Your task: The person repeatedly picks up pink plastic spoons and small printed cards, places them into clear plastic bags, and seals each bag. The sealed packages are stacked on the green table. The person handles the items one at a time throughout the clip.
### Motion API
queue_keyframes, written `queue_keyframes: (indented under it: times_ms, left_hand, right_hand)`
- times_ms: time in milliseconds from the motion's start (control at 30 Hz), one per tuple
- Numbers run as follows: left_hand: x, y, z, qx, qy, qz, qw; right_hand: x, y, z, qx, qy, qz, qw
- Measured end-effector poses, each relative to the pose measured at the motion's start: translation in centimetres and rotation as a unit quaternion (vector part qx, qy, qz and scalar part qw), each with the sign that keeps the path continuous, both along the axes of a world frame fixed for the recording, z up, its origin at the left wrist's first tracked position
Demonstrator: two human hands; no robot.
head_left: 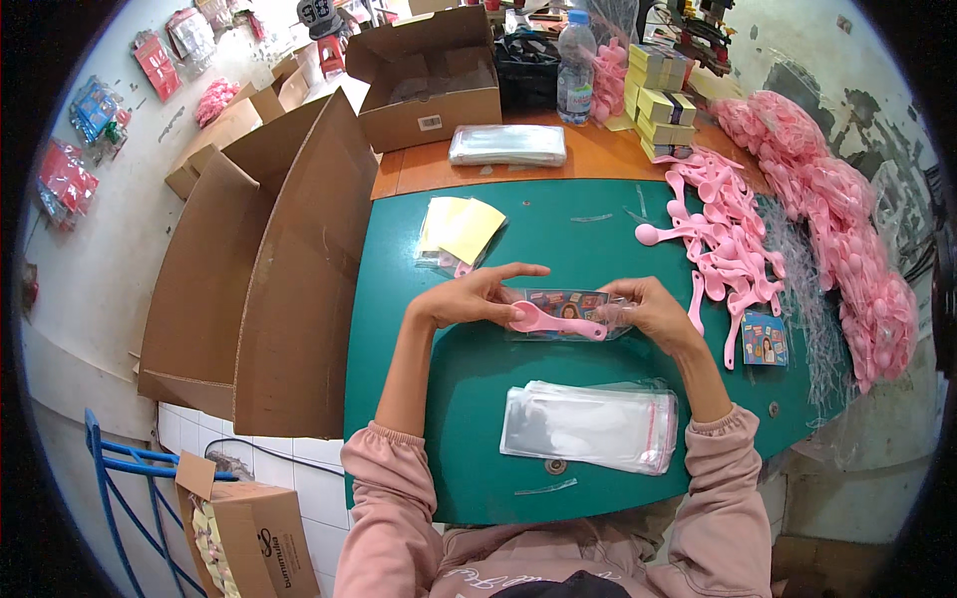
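My left hand (469, 301) pinches the left end of a clear plastic bag, its thumb at the bowl of a pink measuring spoon (560, 322) and its index finger stretched out above. Behind the spoon lies a dark printed card (588, 299). At the bag's right end, my right hand (650, 317) is closed on the clear plastic bag (620, 321); some fingertips are hidden. Nearer me rests a stack of flat clear bags (583, 429). Packed bags with yellow cards (464, 231) sit beyond my left hand. A heap of loose pink spoons (723, 224) spreads at the right.
Another printed card (765, 341) lies by the spoon heap. Pink spoons in long plastic sleeves (837, 229) line the right edge. Farther back stand banded card stacks (663, 108), a water bottle (575, 75) and a bag bundle (508, 146). Large open cardboard boxes (304, 259) flank the green table's left side.
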State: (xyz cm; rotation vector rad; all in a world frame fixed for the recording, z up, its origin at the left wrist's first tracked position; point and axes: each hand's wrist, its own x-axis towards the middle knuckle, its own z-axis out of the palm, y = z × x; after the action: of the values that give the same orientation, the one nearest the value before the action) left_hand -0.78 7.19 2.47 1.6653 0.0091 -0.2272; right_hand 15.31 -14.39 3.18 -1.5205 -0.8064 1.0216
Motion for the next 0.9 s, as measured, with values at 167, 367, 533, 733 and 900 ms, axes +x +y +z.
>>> queue_keyframes:
  times_ms: [167, 367, 533, 733, 900]
  left_hand:
    - [0.5, -0.5, -0.8, 0.01, 0.008, 0.006, 1.0]
    - [1.5, -5.2, -2.5, -0.048, -0.064, 0.332, 0.94]
    - [-0.2, -7.3, -1.7, -0.3, 0.008, 0.274, 0.914]
    - [-0.6, -7.4, -1.5, -0.153, 0.056, 0.273, 0.948]
    - [-1.4, -7.4, -1.0, -0.124, 0.064, 0.271, 0.952]
  right_hand:
    - [0.4, 0.1, -0.6, -0.01, -0.069, -0.011, 0.997]
    - [0.8, 0.8, 0.8, 0.099, -0.178, 0.011, 0.979]
    - [-0.5, 1.8, 1.8, 0.152, -0.233, 0.181, 0.943]
    - [-0.8, 2.9, -2.8, 0.017, -0.517, 0.033, 0.855]
    - [-0.9, 3.0, -3.4, 0.016, -0.588, -0.05, 0.807]
